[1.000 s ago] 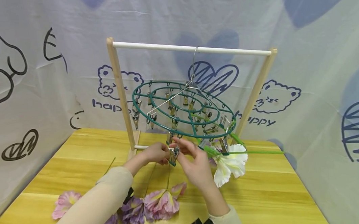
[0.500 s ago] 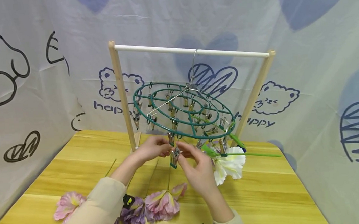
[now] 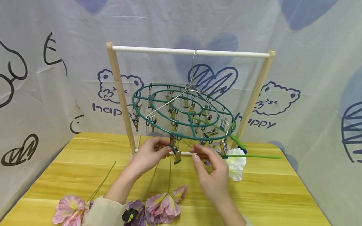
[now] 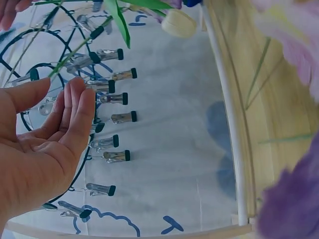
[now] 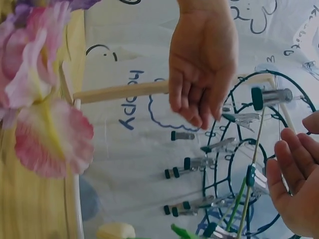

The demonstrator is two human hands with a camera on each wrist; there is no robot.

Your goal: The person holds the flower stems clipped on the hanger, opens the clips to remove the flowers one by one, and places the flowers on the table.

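Observation:
A round green clip hanger hangs by its wire hook from a white bar. At its front rim dangles a metal clip with green tips. My left hand is at the clip's left side, fingertips close to it; in the left wrist view its thumb and fingers stand apart. My right hand is off to the clip's right, fingers loosely bent around nothing. The right wrist view shows a thin stem running from one clip to another. A white flower hangs behind the right hand.
A wooden stand post holds the white bar at left. Pink flowers and purple ones lie along the table front, partly behind the left sleeve. A green stem sticks out to the right. Printed cloth encloses the table.
My right hand has let go of the front clip and moved right. The clip now hangs turned. My left hand stays close to it, its fingers slightly more spread.

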